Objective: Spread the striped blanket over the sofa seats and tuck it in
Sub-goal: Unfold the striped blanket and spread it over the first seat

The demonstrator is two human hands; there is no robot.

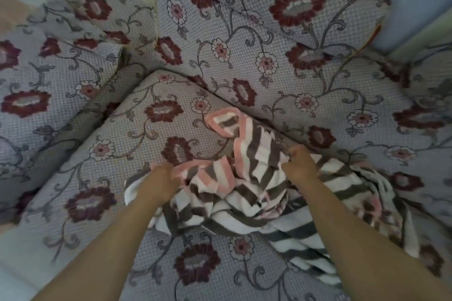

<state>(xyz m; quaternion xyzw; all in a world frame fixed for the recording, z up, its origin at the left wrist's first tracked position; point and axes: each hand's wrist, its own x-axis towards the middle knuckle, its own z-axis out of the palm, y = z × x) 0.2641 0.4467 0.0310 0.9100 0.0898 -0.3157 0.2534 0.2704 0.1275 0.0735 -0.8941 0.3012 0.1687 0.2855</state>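
A striped blanket, grey and white with pink edging, lies bunched on the floral sofa seat, trailing toward the right. Both hands grip its far folds: the left hand pinches the pink edge, and the right hand clutches a raised fold nearer the backrest.

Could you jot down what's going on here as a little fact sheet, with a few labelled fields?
Setting: floral sofa, seen from above
Blanket: striped blanket, grey, white and pink, bunched in a heap on the seat cushion
Left hand: left hand grips the blanket's pink edge
Right hand: right hand grips a fold of the blanket
Progress: not yet spread or tucked; most of the seat shows uncovered
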